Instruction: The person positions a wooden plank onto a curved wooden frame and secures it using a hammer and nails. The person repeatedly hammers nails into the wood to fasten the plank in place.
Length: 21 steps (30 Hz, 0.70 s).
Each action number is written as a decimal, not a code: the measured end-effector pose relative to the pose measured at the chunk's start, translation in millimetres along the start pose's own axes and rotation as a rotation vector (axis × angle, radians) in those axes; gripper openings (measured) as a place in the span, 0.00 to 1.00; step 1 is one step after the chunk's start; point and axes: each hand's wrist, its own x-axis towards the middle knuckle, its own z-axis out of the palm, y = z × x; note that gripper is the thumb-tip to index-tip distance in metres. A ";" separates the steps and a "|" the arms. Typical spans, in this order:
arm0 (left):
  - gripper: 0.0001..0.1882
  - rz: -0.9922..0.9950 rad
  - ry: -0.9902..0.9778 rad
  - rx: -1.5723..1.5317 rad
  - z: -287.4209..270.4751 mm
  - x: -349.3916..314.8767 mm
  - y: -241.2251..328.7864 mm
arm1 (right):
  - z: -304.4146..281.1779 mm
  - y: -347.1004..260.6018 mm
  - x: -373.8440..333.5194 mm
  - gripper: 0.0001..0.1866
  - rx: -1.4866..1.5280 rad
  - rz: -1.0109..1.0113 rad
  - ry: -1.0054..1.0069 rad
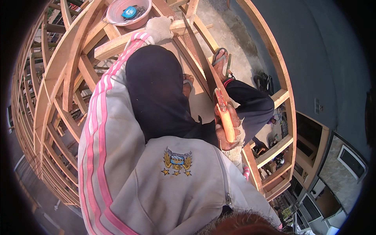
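My right hand [222,138], in a worn cream glove with bare fingers, is closed round the orange handle of a handsaw [205,65]. The long dark blade points up and away, its far part beside the end of a wooden beam [113,48]. Whether the teeth touch the wood cannot be made out. My left hand [158,29], in a cream knit glove, grips that beam near its right end, left of the blade. The beam lies crosswise beyond my raised knee.
A pink plastic basin [135,24] holding nails and a round blue item [129,12] stands beyond my left hand. Timber framing [70,78] surrounds me, with gaps showing the ground far below. My sandalled foot [220,58] is near the blade. A grey wall [313,58] rises at right.
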 end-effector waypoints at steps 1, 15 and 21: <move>0.37 0.010 0.015 -0.010 2.8 -0.2 1.2 | 5.2 3.9 24.3 0.34 -0.105 -0.022 0.000; 0.35 0.025 0.029 -0.025 -1.2 -1.5 5.0 | -12.2 1.7 -9.8 0.41 -0.033 0.057 -0.045; 0.36 0.036 0.020 0.020 -4.8 5.9 14.2 | 44.4 -22.8 164.9 0.31 -0.210 0.035 0.006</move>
